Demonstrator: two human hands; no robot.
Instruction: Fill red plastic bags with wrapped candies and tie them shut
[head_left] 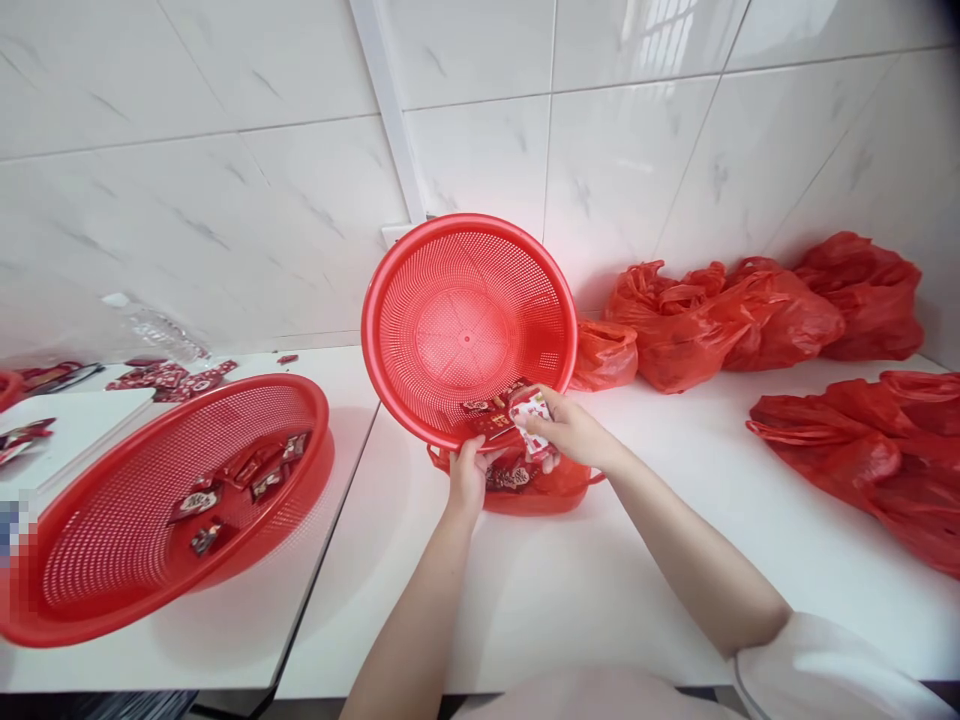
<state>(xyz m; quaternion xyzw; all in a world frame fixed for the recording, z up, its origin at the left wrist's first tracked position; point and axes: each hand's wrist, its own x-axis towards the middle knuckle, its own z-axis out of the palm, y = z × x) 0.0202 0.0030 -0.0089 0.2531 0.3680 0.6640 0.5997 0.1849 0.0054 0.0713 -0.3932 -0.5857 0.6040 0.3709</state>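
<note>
Red basket [465,335], round, perforated, steeply tilted; dark-red packets [498,424] at lower rim.

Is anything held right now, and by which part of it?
Right grip: a white-and-red packet, by its right side. Left grip: the centre basket, by its lower rim; whether it also holds the bag below, I can't tell.

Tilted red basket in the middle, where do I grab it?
Maybe pinch the red basket by its lower rim, from the near side: its open mouth tips toward the camera, putting that edge closest, and the left hand holds it there.
</note>
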